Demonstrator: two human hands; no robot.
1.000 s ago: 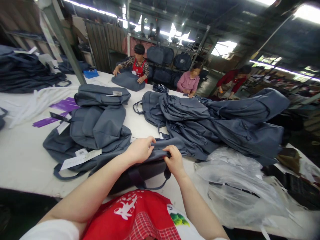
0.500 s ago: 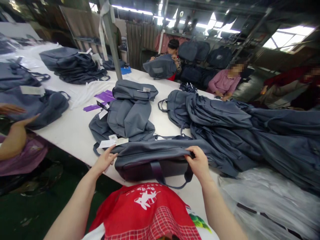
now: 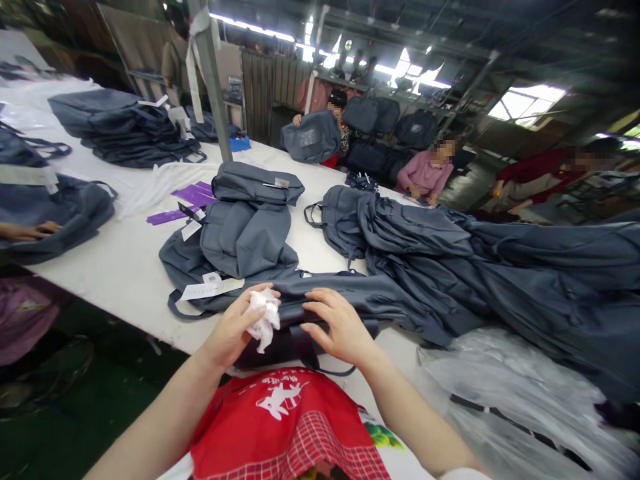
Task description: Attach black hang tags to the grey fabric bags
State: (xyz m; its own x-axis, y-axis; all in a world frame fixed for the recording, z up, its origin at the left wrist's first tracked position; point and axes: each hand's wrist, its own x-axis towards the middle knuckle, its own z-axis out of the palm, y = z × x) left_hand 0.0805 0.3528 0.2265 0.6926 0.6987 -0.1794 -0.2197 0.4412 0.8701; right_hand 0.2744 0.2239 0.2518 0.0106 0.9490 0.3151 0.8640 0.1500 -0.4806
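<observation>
A crumpled white wad of thin paper or tissue (image 3: 265, 317) is in my left hand (image 3: 235, 327), its fingers closed around it. My right hand (image 3: 343, 327) is beside it with fingers spread and nothing in them. Beneath both hands a dark grey-blue backpack (image 3: 313, 360) lies at the table's near edge, its strap toward me and much of it hidden by my hands. White paper tags (image 3: 210, 288) rest just beyond my left hand, against a heap of grey backpacks (image 3: 245, 240).
More backpacks (image 3: 425, 247) are piled to the right, beside clear plastic bags (image 3: 480, 373). Purple strips (image 3: 180, 202) lie on the white table (image 3: 135, 260) near a metal post (image 3: 215, 87). A co-worker's hand (image 3: 30, 231) touches a bag at left; other people work across the table.
My right hand has let go of the backpack's edge and moved left. The white wad now shows in my left hand, which has moved right over the bag. The view has shifted slightly.
</observation>
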